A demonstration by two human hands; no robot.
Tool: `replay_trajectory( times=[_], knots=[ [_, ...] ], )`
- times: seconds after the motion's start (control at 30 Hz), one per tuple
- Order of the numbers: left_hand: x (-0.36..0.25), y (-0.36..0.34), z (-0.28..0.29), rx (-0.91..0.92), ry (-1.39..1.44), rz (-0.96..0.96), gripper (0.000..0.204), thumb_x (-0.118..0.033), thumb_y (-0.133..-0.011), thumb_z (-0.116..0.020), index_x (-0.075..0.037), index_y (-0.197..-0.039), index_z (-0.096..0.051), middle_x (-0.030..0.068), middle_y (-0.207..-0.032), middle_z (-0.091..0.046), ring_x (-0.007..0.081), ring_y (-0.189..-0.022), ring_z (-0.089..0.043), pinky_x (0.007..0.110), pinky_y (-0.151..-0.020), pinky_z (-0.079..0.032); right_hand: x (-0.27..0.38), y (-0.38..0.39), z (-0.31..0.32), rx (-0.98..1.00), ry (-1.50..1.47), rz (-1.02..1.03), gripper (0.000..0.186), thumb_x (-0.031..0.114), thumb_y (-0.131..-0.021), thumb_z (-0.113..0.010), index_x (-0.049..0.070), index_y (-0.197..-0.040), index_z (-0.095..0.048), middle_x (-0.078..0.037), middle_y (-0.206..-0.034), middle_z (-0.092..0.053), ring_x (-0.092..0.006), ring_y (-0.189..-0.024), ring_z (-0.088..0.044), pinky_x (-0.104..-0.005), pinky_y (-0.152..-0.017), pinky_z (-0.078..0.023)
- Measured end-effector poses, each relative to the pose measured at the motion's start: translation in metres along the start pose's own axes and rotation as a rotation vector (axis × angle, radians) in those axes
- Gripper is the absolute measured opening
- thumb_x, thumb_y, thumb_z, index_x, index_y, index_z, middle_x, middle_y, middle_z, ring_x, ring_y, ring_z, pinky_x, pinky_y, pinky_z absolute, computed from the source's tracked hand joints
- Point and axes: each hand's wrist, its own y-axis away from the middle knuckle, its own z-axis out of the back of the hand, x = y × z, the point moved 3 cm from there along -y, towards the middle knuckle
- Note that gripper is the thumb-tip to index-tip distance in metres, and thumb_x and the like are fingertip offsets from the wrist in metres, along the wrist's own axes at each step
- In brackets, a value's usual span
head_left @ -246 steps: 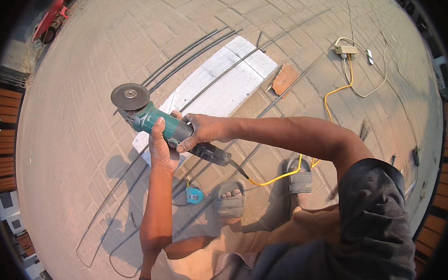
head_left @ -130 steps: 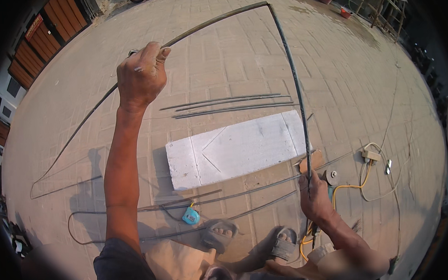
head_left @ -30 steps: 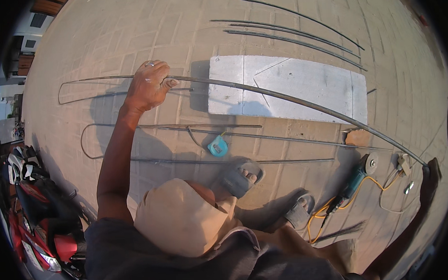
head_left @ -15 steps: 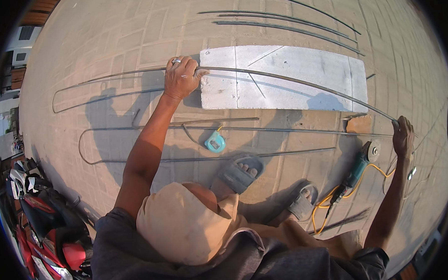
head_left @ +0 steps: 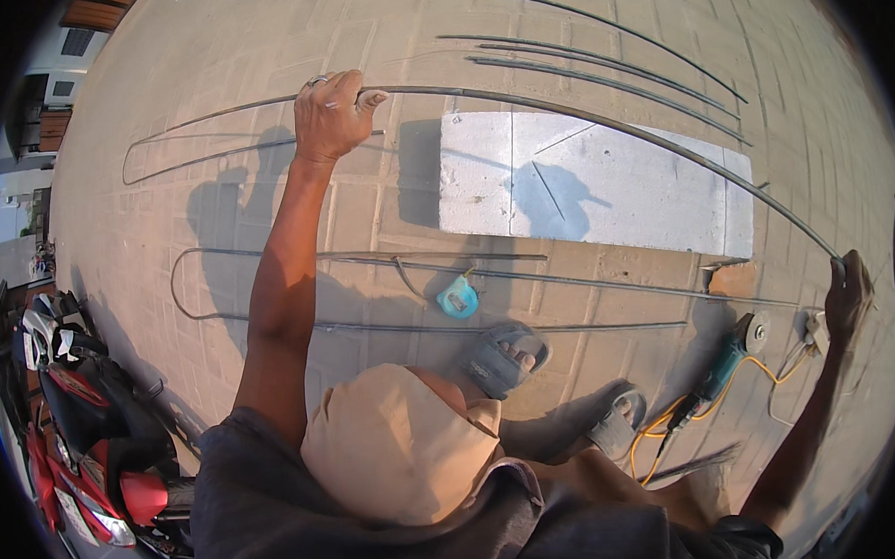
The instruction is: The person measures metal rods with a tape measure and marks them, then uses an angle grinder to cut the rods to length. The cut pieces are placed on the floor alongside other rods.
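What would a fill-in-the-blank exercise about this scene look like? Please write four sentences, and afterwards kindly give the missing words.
1. The number of hands gripping the long metal rod is ____.
2. A ring is worn on the ____ hand.
3. The block near the rod is ____ in colour.
4. The angle grinder lies nearer to the ____ hand.

Missing words: two; left; white; right.
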Motion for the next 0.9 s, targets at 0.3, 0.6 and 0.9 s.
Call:
replay_trajectory(
  times=[0.3,0.6,0.9],
  knots=[
    [0.066,0.033,-0.027,0.069,-0.069,0.001,0.053,-0.058,-0.099,-0.045,-0.008,-0.096,-0.059,0.0115,-0.096,-0.068,0.0368,-0.093,-0.064,0.051,-0.082,-0.048,-0.054,-0.057,-0.017,0.227,0.052,0.035,0.034,0.028,-0.102,-0.058,0.000,-0.085,-0.048,-0.019,-0.068,-0.040,-0.0306,-0.061,-0.035,-0.0405,-0.057,-0.038],
    [0.060,-0.016,0.024,0.461,-0.021,0.115,0.065,-0.066,-0.099,-0.033,-0.006,-0.098,-0.058,0.0222,-0.094,-0.067,0.0450,-0.095,-0.061,0.053,-0.079,-0.048,-0.047,-0.064,0.034,-0.030,0.210,0.021,0.047,0.044,-0.102,-0.052,0.001,-0.115,-0.065,-0.024,-0.105,-0.068,-0.0407,-0.101,-0.065,-0.0474,-0.083,-0.050],
    [0.048,0.003,0.067,0.331,0.074,0.116,0.061,-0.064,-0.099,-0.040,-0.005,-0.097,-0.059,0.0211,-0.095,-0.068,0.0441,-0.096,-0.062,0.053,-0.080,-0.048,0.020,-0.032,0.114,0.006,0.137,-0.058,0.038,0.038,-0.099,-0.056,0.004,-0.086,-0.050,-0.020,-0.075,-0.056,-0.0423,-0.076,-0.057,-0.0513,-0.068,-0.042]
  ],
)
